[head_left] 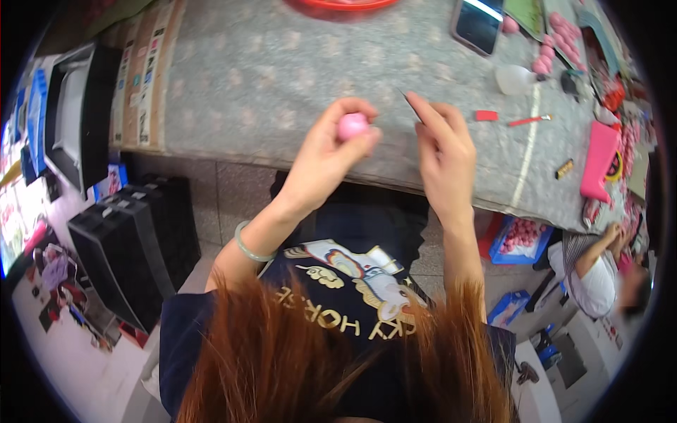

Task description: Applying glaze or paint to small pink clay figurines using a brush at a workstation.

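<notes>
Pink, round, glossy ball sits pinched in the left hand above the grey desk edge; the right hand, just beside, pinches a thin dark needle-like tool slanting up-left toward the ball.

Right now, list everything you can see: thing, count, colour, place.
pink ball: one, pink, between the left hand's fingertips
thin tool: one, dark, in the right hand
table: one, grey patterned top, ahead
phone: one, dark screen, far right of table
pink balls: several, pink, far right of table
red bowl: one, red, top edge
pink pouch: one, pink, right table edge
blue tray: one, blue, holding pink balls, on the floor at right
black cases: two, black, floor at left
other person: one, white top, lower right
bracelet: one, pale green, left wrist
left hand: holding ball
right hand: holding tool
</notes>
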`<control>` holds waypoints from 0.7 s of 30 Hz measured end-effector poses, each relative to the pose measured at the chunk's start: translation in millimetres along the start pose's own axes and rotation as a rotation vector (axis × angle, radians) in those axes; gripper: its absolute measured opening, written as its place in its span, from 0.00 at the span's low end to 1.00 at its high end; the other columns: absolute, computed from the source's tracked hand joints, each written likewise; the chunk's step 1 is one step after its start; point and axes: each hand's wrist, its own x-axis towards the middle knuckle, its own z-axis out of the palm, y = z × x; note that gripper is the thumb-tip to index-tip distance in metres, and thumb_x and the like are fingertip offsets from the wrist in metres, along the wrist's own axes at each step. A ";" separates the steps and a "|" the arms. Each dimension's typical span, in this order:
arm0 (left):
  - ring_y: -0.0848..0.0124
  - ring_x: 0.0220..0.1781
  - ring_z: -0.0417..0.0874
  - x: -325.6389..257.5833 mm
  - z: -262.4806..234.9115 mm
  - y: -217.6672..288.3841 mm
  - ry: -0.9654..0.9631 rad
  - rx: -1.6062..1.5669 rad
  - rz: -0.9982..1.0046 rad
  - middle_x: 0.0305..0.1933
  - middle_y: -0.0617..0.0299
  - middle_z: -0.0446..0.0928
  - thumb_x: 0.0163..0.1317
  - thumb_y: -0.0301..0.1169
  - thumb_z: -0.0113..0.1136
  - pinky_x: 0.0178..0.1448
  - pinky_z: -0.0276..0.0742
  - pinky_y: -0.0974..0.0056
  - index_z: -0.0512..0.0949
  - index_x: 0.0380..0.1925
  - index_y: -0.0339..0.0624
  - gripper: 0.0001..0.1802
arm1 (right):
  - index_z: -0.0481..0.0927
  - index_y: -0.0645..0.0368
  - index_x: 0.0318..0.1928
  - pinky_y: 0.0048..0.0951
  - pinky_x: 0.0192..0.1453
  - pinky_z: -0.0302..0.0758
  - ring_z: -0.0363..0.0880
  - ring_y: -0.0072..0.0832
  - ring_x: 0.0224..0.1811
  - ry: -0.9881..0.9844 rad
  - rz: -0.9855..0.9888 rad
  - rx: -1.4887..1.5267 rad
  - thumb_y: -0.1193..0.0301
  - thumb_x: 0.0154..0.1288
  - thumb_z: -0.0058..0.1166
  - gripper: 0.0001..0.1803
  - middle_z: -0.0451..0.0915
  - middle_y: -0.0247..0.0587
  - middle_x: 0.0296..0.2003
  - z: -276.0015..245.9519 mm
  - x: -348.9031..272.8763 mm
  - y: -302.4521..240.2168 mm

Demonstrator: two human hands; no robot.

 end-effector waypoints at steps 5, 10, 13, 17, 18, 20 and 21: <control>0.82 0.24 0.62 11.8 11.3 -14.9 -0.015 -0.227 -0.062 0.28 0.68 0.64 0.60 0.31 0.47 0.27 0.56 0.78 0.68 0.34 0.39 0.07 | 0.74 0.58 0.47 0.31 0.46 0.66 0.70 0.37 0.41 0.071 -0.171 -0.403 0.80 0.54 0.47 0.18 0.73 0.44 0.36 -15.8 13.0 32.5; 0.81 0.30 0.64 12.8 12.8 -25.5 -0.125 -0.247 -0.035 0.31 0.67 0.65 0.57 0.25 0.50 0.33 0.61 0.77 0.66 0.41 0.39 0.11 | 0.75 0.60 0.42 0.31 0.47 0.65 0.69 0.38 0.42 0.095 -0.103 -0.624 0.78 0.52 0.50 0.14 0.73 0.45 0.34 -70.7 15.7 66.2; 0.79 0.36 0.67 12.2 8.7 -29.1 -0.166 -0.110 0.017 0.35 0.64 0.67 0.55 0.22 0.52 0.40 0.66 0.75 0.64 0.47 0.39 0.18 | 0.75 0.61 0.37 0.30 0.45 0.66 0.70 0.37 0.39 0.031 -0.009 -0.641 0.77 0.51 0.52 0.10 0.74 0.45 0.33 -75.3 14.2 70.4; 0.75 0.47 0.70 12.7 10.9 -29.8 -0.133 -0.006 0.072 0.44 0.60 0.67 0.54 0.20 0.53 0.51 0.68 0.73 0.63 0.49 0.38 0.21 | 0.73 0.63 0.34 0.24 0.37 0.67 0.72 0.26 0.32 0.141 0.223 -0.138 0.77 0.54 0.52 0.07 0.76 0.38 0.31 -60.8 4.8 62.3; 0.75 0.48 0.71 12.2 11.8 -31.5 -0.122 0.003 0.112 0.45 0.60 0.67 0.53 0.20 0.53 0.51 0.68 0.73 0.63 0.49 0.38 0.22 | 0.73 0.63 0.36 0.22 0.34 0.66 0.72 0.23 0.30 0.202 0.323 0.312 0.76 0.54 0.52 0.07 0.75 0.37 0.30 -52.0 -0.1 55.2; 0.74 0.47 0.71 11.2 11.2 -36.1 -0.084 0.026 0.110 0.46 0.60 0.67 0.53 0.20 0.54 0.51 0.69 0.72 0.64 0.49 0.38 0.22 | 0.71 0.63 0.38 0.16 0.33 0.65 0.71 0.16 0.29 0.108 0.377 0.491 0.76 0.56 0.51 0.08 0.75 0.34 0.30 -33.7 -6.2 25.0; 0.74 0.47 0.72 11.5 11.6 -38.0 -0.057 0.043 0.111 0.46 0.60 0.67 0.52 0.20 0.54 0.50 0.69 0.72 0.64 0.48 0.37 0.22 | 0.72 0.63 0.38 0.15 0.33 0.65 0.71 0.16 0.29 0.009 0.447 0.684 0.76 0.56 0.51 0.08 0.75 0.34 0.30 -24.7 -8.9 17.4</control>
